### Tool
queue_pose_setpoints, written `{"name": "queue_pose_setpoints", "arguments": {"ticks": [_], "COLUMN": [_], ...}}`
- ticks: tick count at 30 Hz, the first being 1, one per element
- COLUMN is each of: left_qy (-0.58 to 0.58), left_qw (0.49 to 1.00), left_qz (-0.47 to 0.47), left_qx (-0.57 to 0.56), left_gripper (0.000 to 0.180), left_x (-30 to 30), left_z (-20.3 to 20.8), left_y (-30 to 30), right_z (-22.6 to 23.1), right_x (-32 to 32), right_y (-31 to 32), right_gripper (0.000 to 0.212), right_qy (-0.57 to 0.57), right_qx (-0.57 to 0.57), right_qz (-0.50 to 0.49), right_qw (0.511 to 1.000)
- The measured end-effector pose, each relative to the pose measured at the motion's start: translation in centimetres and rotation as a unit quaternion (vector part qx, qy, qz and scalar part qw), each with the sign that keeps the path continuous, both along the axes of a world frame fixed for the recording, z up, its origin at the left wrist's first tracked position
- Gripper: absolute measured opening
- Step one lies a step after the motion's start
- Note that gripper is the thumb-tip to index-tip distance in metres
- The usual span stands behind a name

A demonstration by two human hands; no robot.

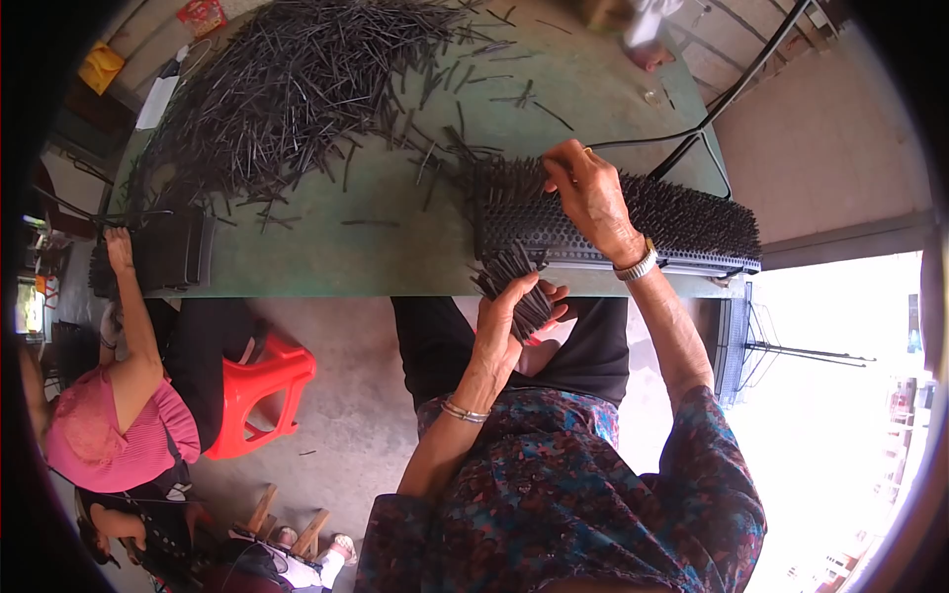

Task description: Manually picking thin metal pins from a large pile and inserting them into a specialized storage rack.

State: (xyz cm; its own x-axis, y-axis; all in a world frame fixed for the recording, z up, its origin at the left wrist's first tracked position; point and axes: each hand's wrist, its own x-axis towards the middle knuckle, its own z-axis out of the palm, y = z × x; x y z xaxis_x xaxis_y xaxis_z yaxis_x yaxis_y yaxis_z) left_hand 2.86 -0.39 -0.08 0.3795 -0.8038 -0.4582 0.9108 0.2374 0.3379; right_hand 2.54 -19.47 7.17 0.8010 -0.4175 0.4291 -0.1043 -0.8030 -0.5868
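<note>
My left hand (502,318) is closed around a bundle of thin dark strips (516,275), held just off the table's front edge. A long black perforated rack (539,235) lies along that edge on the right. Many short dark strips (692,214) stand packed in its top. Over the left part of the rack, my right hand (593,203) has its thumb and fingers pinched together among the strip ends. What sits between those fingertips is too small to make out.
A large heap of loose dark strips (287,94) covers the back left of the green table (326,262). Black cables (697,133) cross behind the rack. At left, a person in pink (129,425) reaches to a dark box-like holder (178,252), near a red stool (262,395).
</note>
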Motion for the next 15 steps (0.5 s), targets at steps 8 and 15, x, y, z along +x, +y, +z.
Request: {"name": "queue_pose_setpoints", "arguments": {"ticks": [8,15], "left_qy": [-0.02,-0.055], "left_qw": [0.998,0.997], "left_qz": [-0.002,-0.009], "left_qx": [0.053,0.059], "left_gripper": [0.017,0.017], "left_x": [0.12,-0.01], "left_z": [0.44,0.65], "left_y": [0.21,0.28], "right_z": [-0.12,-0.42], "right_x": [0.28,0.6], "right_y": [0.25,0.33], "right_gripper": [0.008,0.006], "right_qy": [-0.001,0.013], "right_qx": [0.051,0.079], "right_qz": [0.016,0.057], "right_qw": [0.999,0.995]}}
